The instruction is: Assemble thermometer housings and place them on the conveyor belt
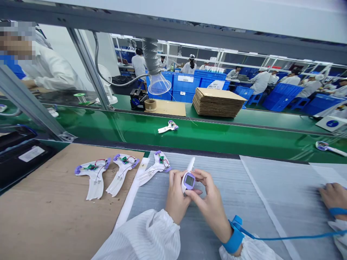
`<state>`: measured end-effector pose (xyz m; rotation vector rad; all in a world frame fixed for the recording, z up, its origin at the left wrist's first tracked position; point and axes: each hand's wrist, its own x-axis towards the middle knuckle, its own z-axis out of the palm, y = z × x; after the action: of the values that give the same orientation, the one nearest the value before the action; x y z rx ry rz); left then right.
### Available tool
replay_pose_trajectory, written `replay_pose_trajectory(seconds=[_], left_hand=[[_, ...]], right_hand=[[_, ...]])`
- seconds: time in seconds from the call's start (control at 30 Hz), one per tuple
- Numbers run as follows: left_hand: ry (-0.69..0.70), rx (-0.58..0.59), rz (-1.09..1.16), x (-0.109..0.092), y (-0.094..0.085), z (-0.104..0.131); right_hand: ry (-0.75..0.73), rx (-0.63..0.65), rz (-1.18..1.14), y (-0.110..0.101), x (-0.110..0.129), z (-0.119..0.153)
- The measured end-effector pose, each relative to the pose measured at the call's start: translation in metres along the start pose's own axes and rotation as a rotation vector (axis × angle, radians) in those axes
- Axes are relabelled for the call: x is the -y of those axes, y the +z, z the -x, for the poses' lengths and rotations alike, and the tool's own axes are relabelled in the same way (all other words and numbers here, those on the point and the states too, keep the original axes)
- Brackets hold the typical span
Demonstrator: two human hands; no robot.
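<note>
Device (189, 181) near wired half-shells (155, 167).

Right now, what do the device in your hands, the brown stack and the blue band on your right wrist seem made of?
Device: likely hard plastic, from its smooth white and purple look. Brown stack: apparently matte cardboard, from its thin, layered edges. Blue band: matte, perhaps fabric or soft plastic, curving snugly; texture unclear.

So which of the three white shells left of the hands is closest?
The rightmost shell, on the grey mat; the other two lie left, on brown board.
</note>
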<state>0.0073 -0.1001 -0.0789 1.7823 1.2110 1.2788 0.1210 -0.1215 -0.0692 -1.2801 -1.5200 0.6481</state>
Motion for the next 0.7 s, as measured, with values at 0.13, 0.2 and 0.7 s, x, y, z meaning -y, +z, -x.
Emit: replay_pose_trajectory(seconds=[0.13, 0.2, 0.7], left_hand=[[0.056, 0.058, -0.058, -0.005, -0.009, -0.001], [0.099, 0.066, -0.074, -0.006, -0.014, -0.003], [0.053, 0.61, -0.215, -0.022, 0.014, -0.084]], right_hand=[[-0.051, 0.033, 0.072, -0.006, 0.005, -0.001], [-0.116, 0.065, 0.104, -0.013, 0.007, -0.003], [-0.324, 0.181, 0.633, -0.123, -0.08, -0.017]])
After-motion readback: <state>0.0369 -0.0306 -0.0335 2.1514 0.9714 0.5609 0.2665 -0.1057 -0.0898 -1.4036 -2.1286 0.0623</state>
